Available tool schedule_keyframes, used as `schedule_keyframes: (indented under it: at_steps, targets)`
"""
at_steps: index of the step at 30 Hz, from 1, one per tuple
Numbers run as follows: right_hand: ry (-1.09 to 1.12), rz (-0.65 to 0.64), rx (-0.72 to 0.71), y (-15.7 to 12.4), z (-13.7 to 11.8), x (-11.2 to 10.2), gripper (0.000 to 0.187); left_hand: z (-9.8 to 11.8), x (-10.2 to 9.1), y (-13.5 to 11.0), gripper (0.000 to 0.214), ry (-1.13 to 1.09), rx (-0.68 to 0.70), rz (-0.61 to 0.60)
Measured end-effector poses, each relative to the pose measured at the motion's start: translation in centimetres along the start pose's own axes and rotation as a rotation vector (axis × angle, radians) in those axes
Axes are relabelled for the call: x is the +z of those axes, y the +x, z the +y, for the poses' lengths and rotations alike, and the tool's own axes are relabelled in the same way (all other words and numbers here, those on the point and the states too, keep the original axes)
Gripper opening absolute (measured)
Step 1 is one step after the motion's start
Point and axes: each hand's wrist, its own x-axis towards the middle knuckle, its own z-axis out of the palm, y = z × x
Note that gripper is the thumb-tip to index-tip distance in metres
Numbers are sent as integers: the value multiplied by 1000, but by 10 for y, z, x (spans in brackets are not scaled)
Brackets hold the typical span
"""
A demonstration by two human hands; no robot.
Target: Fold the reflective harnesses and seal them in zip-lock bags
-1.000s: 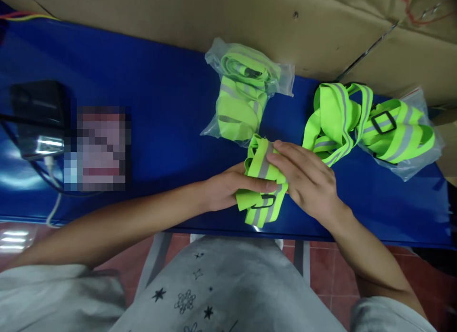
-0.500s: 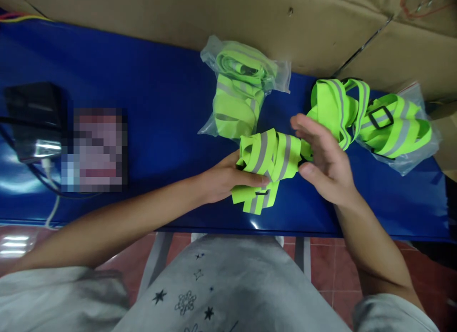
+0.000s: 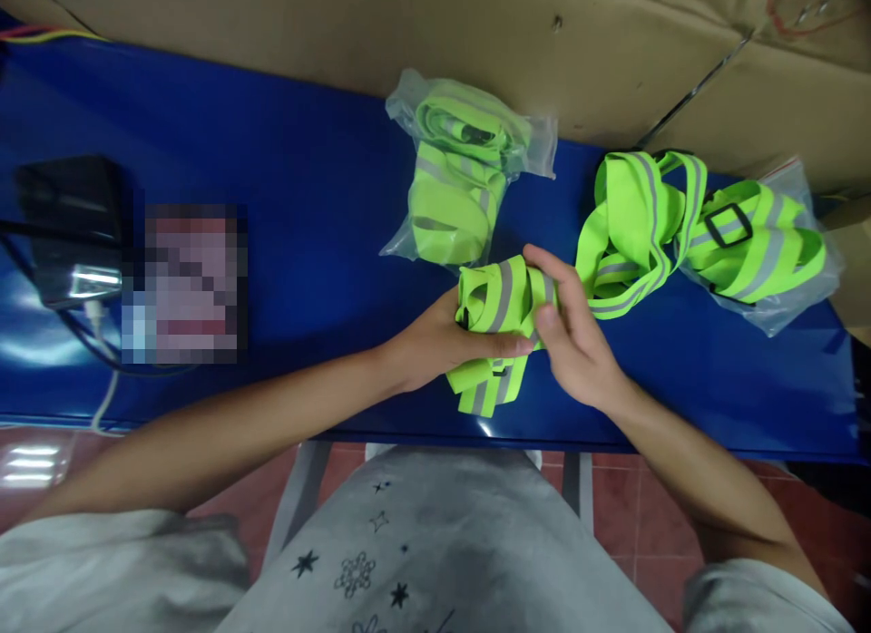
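A neon-yellow reflective strap (image 3: 500,297) with grey stripes lies bundled in folds between my hands, over the front of the blue table. My left hand (image 3: 439,343) grips the bundle from the left, thumb across its front and the other fingers hidden behind. Against the bundle's right side, my right hand (image 3: 575,334) is closed round the folds with thumb and fingers. A loose end with a small dark buckle (image 3: 501,372) hangs below. Right of my right hand lies a loose heap of the same strap (image 3: 636,225).
Clear bags (image 3: 541,148) with folded yellow straps lie at the back middle. Another strap with a black buckle (image 3: 728,225) rests on a bag at the right. A black box with cables (image 3: 72,225) and a blurred-out item (image 3: 190,284) are at the left of the blue table (image 3: 313,207).
My right hand has moved left and closed on the bundle's right side. The strap near it now lies lower and looser on the table. My left hand keeps its grip.
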Motion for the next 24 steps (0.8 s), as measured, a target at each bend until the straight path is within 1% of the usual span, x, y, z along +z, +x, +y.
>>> schedule_keyframes:
  at_steps: [2, 4, 7, 9, 11, 13, 17, 19, 21, 24]
  targets:
    - [159, -67, 78, 3, 1, -10, 52, 3, -1, -1, 56, 32, 20, -24]
    - [265, -124, 109, 6, 2, -22, 55, 6, -1, -1, 60, 75, 41, -52]
    - [313, -207, 109, 13, 5, -32, 70, 6, -2, -2, 70, 97, 22, -54]
    - [312, -204, 137, 16, 5, -31, 66, 4, -2, -2, 74, 90, -3, -40]
    - [284, -145, 169, 17, 4, -25, 59, 2, -2, -2, 74, 91, -15, -36]
    - [223, -72, 155, 17, 1, -19, 50, 1, -1, -2, 72, 89, -15, -38]
    - [12, 120, -45, 11, -7, -10, 34, 1, 0, -1, 67, -19, 0, -48]
    - [-83, 193, -125, 7, -9, -9, 34, 1, 1, -1, 63, -97, -39, -100]
    - [-141, 249, -161, 4, -10, -8, 34, 0, 2, 0, 56, -156, -80, -136]
    - [-210, 332, -232, 4, -8, -7, 36, -1, 3, 1, 41, -191, -58, -135]
